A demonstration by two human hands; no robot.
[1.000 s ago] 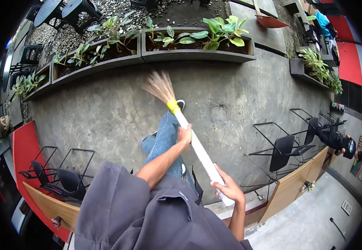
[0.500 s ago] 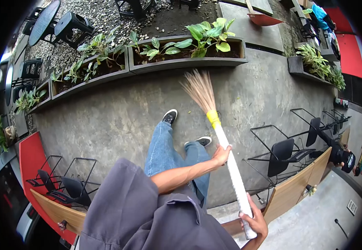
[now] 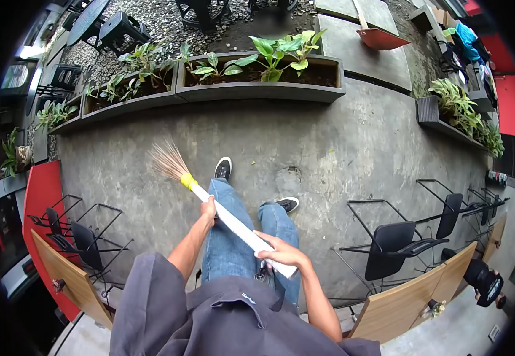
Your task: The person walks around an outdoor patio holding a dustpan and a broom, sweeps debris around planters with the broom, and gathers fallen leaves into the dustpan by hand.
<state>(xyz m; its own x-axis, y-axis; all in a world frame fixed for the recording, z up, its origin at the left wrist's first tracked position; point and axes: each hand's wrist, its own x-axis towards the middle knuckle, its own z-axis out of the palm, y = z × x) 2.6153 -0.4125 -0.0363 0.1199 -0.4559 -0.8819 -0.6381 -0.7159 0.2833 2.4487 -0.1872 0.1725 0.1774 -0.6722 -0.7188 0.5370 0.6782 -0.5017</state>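
The left hand [image 3: 209, 209] and right hand [image 3: 281, 252] both grip a broom [image 3: 233, 222] slanting forward-left, its bristles [image 3: 169, 160] beyond the nearer left hand, its butt [image 3: 289, 271] by the right.

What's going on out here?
Someone is holding a white-handled broom in both hands. The left hand grips it below the yellow band; the right hand is near the other end. The bristles are spread out over the concrete floor, short of the planters; whether they touch it is hard to tell.
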